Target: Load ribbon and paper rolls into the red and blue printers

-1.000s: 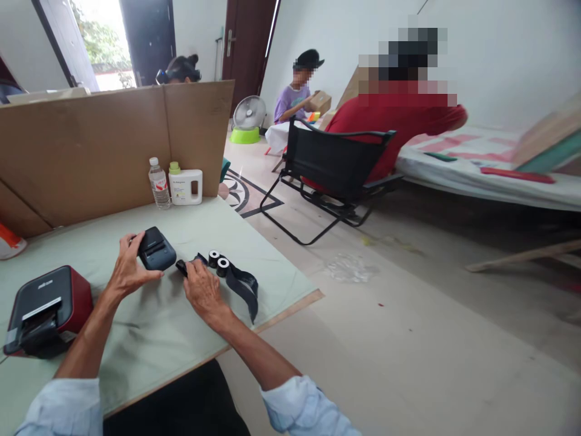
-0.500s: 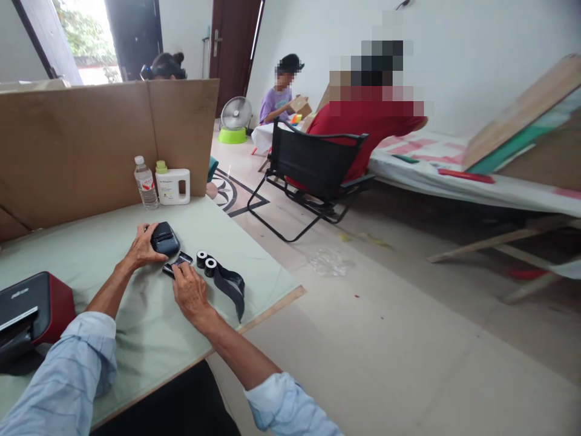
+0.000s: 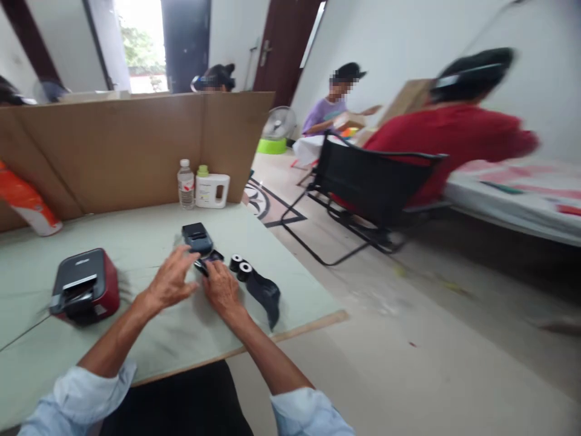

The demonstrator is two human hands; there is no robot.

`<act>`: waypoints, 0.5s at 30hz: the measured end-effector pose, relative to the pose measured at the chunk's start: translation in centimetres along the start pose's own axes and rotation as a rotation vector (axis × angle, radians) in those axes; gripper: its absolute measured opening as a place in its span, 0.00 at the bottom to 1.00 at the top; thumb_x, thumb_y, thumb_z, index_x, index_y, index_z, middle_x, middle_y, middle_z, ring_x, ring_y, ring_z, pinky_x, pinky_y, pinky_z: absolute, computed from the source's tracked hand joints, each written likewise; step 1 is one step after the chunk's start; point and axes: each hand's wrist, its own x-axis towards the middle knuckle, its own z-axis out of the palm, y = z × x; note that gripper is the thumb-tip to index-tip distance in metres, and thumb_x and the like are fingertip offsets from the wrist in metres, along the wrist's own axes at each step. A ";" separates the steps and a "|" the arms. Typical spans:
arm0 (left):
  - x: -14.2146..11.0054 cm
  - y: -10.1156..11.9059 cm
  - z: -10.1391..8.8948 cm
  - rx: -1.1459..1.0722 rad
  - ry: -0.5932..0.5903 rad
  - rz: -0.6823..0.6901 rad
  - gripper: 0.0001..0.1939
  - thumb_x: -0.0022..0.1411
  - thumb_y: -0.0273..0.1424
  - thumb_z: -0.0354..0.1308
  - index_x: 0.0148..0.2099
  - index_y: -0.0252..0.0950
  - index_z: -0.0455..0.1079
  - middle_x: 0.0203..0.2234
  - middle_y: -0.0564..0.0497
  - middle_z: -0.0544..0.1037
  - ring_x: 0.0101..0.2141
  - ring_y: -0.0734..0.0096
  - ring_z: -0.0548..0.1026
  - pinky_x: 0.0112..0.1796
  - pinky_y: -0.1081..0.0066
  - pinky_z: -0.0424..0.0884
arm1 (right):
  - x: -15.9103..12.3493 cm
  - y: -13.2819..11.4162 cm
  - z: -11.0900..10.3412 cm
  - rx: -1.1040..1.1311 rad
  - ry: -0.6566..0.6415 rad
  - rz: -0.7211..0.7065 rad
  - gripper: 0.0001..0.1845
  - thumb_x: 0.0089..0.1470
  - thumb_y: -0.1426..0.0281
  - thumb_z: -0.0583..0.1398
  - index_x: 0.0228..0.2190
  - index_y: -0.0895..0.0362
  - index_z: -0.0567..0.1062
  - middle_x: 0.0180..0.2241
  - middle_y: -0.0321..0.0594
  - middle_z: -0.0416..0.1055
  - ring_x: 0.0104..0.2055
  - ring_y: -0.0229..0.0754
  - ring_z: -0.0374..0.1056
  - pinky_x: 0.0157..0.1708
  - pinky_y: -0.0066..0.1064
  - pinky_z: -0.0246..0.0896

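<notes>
A small dark handheld printer (image 3: 196, 237) lies on the pale green table (image 3: 136, 242). My left hand (image 3: 171, 282) hovers just in front of it, fingers spread and blurred, holding nothing. My right hand (image 3: 221, 289) rests on the table with its fingers closed on a small black part (image 3: 207, 263) beside the printer. Two black-and-white paper rolls (image 3: 240, 266) sit right of that hand, next to a dark curved strap or pouch (image 3: 265, 293).
A red and black label printer (image 3: 84, 287) stands at the left. A water bottle (image 3: 185, 184) and white jug (image 3: 211, 190) stand by the cardboard screen (image 3: 136, 148). An orange-white roll (image 3: 27, 206) leans at far left. People sit beyond, one in a black folding chair (image 3: 367, 188).
My left hand has let go of the small printer and pulled back toward me. The view has swung left, bringing the red printer fully into sight.
</notes>
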 end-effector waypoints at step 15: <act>-20.9 -5.4 -11.1 -0.246 0.688 -0.771 0.53 0.53 0.51 0.71 0.74 0.35 0.56 0.69 0.30 0.65 0.68 0.37 0.66 0.62 0.43 0.71 | -1.9 -10.6 3.1 0.554 -0.229 -0.457 0.41 0.61 0.64 0.64 0.71 0.57 0.60 0.71 0.55 0.60 0.74 0.56 0.57 0.70 0.52 0.58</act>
